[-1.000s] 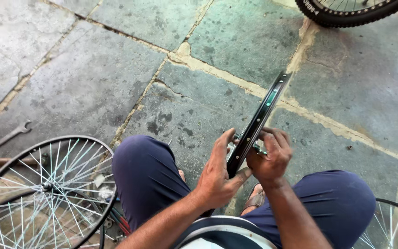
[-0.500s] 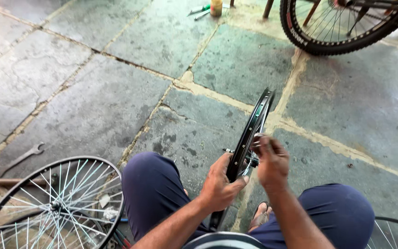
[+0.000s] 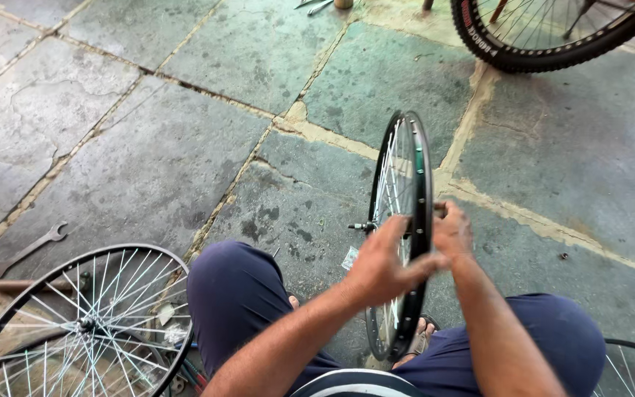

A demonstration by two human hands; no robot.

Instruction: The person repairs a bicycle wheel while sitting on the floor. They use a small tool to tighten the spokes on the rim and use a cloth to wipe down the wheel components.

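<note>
You're holding a bare spoked wheel upright between your knees, both hands at its hub.

L to R: open-ended wrench point(image 3: 29, 248) lies on the stone floor point(image 3: 148, 147), well apart from you; a loose spoked rim point(image 3: 75, 323) lies flat by your left knee. Your left hand point(image 3: 382, 265) is spread, fingers curled over the black rim of the bare wheel point(image 3: 403, 220), prob. to steady it edge-on. Axle point(image 3: 359, 226) pokes out leftward. Your right hand point(image 3: 451, 234) sits at the hub's far side; can't tell if it's pinching anything. A tyred bike wheel point(image 3: 553, 33) stands top right.
</note>
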